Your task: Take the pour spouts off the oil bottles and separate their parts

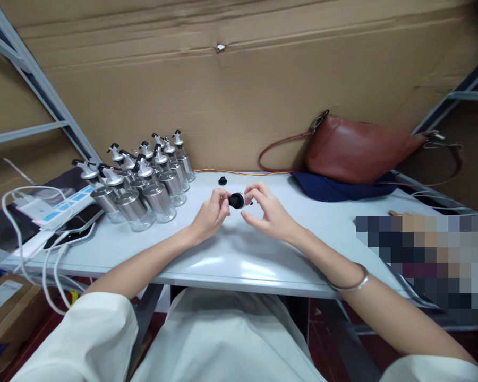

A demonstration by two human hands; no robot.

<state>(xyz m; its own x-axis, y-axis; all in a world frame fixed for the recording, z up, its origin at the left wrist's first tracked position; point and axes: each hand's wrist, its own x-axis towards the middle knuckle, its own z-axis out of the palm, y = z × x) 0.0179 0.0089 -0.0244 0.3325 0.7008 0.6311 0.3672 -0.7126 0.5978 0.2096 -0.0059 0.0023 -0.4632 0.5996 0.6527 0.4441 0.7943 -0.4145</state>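
Observation:
Above the middle of the table is a bottle pourer top (236,200) with a ribbed black stopper and a silver collar, lying sideways between my hands. My left hand (212,213) is closed, pinching its black end between thumb and fingers. My right hand (269,213) curves around the silver side, thumb and fingers apart. Its fingertips are close to the collar; whether they touch it is hard to tell. Just beyond my hands, a small black stopper piece (222,181) rests on the white table (223,254).
Several glass-and-steel bottles with pourer tops (133,207) stand at the left. Beside them are a power strip (67,207), white cables (19,239) and a dark device (74,233). A brown bag (350,151) rests on dark blue cloth (338,188). Cardboard (231,106) lines the back.

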